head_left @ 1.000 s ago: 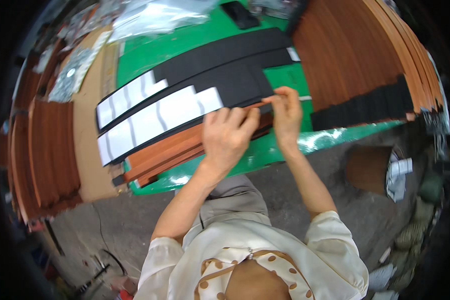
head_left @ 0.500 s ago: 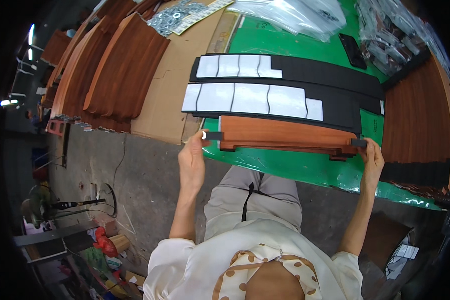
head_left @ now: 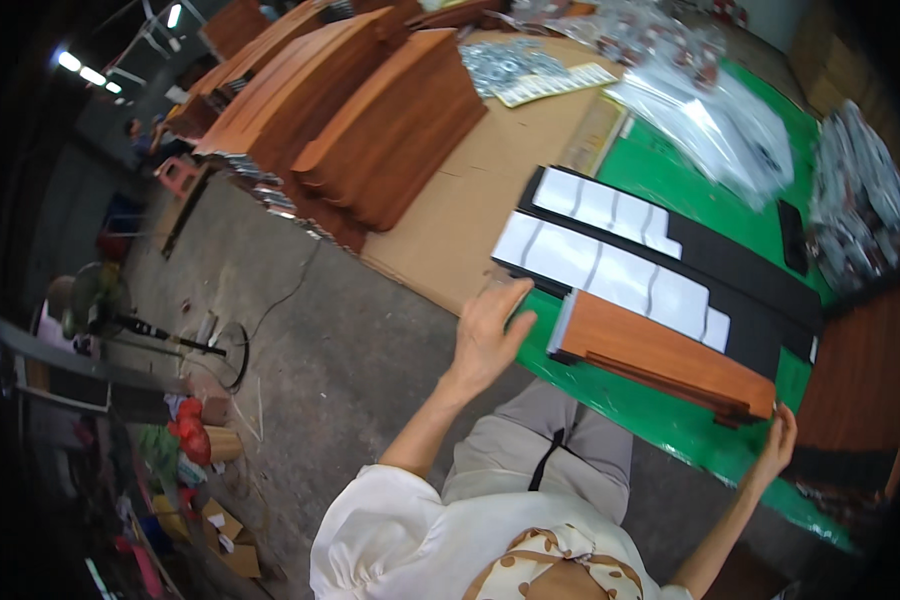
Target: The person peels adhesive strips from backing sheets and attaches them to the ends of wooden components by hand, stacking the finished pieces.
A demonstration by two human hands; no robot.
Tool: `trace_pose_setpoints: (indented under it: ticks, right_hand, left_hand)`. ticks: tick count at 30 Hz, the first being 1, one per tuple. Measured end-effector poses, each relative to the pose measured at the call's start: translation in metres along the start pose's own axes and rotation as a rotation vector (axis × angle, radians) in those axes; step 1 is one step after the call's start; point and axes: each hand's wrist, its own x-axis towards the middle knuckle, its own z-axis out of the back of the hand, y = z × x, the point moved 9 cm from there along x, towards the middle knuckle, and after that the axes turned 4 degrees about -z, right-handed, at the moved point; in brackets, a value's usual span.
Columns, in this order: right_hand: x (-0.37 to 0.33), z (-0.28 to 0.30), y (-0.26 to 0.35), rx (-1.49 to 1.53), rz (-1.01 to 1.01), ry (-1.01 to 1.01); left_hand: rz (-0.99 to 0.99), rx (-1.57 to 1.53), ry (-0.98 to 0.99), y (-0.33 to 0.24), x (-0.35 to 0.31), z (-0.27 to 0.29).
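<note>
A reddish-brown wood-grain panel (head_left: 670,350), long and narrow, lies near the front edge of the green-covered table (head_left: 660,430). My left hand (head_left: 488,335) is raised just beyond the panel's left end, fingers spread and holding nothing. My right hand (head_left: 782,440) is at the opposite end, fingers bent together against it; the thumb side is partly hidden. Behind the panel lie long black strips (head_left: 750,270), partly covered by white glossy sheets (head_left: 600,265) with wavy dark lines. No dark end piece shows clearly on the panel now.
Curved wood-grain panels (head_left: 390,140) stand in stacks at the back left, beside bare cardboard (head_left: 460,210). Metal washers (head_left: 515,68), clear plastic bags (head_left: 715,125), a black phone (head_left: 792,238) and bagged parts (head_left: 865,210) lie farther back. Another panel stack (head_left: 860,380) stands right.
My view has swung left, so the table appears farther right and tilted. My left hand has come away from the panel's left end, its fingers spreading. The dark pieces held at both ends no longer show.
</note>
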Motion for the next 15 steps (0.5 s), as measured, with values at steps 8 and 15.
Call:
trace_pose_setpoints:
  ticks: [8,15]
  right_hand:
    - [0.02,0.009,0.014,0.18,0.004,-0.128]
    - [0.006,-0.024,0.043,0.22,0.034,-0.07]
  left_hand:
    - [-0.196,0.958,-0.297,0.063,0.144,0.167]
    - [0.251,1.038,0.161,0.183,0.198,0.181]
